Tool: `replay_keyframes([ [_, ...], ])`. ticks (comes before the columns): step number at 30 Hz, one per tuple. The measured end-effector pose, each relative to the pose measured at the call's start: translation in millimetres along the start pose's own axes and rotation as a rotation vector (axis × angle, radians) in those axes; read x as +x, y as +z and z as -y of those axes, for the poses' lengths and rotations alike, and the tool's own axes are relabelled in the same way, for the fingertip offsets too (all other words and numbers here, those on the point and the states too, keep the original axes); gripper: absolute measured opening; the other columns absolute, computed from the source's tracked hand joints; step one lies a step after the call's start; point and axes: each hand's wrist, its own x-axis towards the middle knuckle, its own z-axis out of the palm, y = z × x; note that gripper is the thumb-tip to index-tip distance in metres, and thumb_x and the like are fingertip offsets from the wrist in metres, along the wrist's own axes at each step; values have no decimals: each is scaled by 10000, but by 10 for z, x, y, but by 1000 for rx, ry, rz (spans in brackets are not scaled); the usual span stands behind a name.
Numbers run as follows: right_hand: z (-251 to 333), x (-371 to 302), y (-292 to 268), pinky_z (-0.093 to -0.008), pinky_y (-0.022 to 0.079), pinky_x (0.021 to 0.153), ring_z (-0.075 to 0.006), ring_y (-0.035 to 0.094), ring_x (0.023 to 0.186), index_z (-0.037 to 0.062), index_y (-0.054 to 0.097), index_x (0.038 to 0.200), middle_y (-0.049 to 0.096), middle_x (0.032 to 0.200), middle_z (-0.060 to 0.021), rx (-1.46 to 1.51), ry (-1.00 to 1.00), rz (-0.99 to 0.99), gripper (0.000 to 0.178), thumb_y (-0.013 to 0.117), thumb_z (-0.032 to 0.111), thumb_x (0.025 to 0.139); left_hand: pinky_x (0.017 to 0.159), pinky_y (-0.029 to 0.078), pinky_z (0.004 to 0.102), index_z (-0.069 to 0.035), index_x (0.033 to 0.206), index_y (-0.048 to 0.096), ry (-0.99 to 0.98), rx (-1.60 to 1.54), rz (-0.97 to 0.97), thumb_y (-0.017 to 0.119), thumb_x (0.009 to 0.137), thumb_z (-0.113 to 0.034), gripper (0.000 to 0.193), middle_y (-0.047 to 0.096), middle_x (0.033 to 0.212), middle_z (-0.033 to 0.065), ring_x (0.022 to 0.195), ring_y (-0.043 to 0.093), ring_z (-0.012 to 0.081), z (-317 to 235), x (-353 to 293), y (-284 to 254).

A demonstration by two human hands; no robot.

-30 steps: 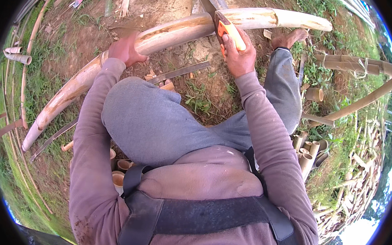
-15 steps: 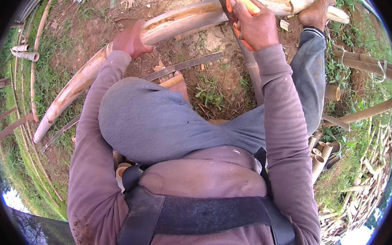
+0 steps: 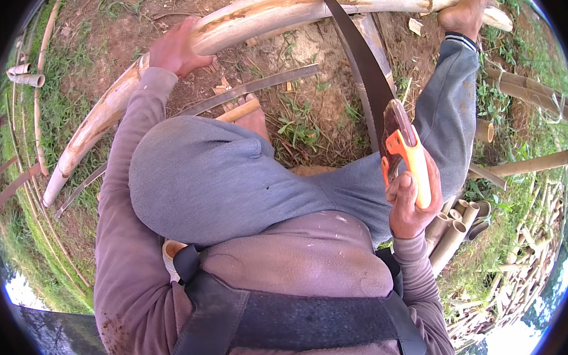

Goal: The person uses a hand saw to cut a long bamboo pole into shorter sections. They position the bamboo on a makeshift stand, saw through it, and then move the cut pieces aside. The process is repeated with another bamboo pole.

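Observation:
A long, pale bamboo pole [image 3: 260, 20] with brown streaks runs from the left up across the top, bent by the lens. My left hand [image 3: 177, 47] grips it on the left part, thumb spread along the near side. In my right hand [image 3: 414, 207] is the orange handle of a handsaw [image 3: 362, 56], held close to my right thigh. Its long dark blade points away, and the tip reaches the pole at the upper middle. My bare right foot [image 3: 462, 18] rests on the pole's right end.
A flat bamboo strip [image 3: 263, 89] lies on the soil before my bent left leg. Cut bamboo tubes [image 3: 451, 238] stand beside my right hip, near dark footwear [image 3: 479, 223]. Poles [image 3: 532, 100] lie at the right, with a heap of bamboo pieces [image 3: 516, 280] below.
My right hand has drawn the saw back toward my body, so more of its blade shows. My left hand stays on the pole; the view has shifted slightly.

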Motion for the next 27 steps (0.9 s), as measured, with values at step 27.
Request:
replay_keyframes([
  [27,245,1566,1061,-351,578,783,-222,733,838,-26,754,1194,769,968,-147,50,-48,21,278,748,178,1005,1126,514,486,-125,1571,496,-49,9,78,903,725,-531,1023,632,1489,147,1327,650,338,-132,35,-323],
])
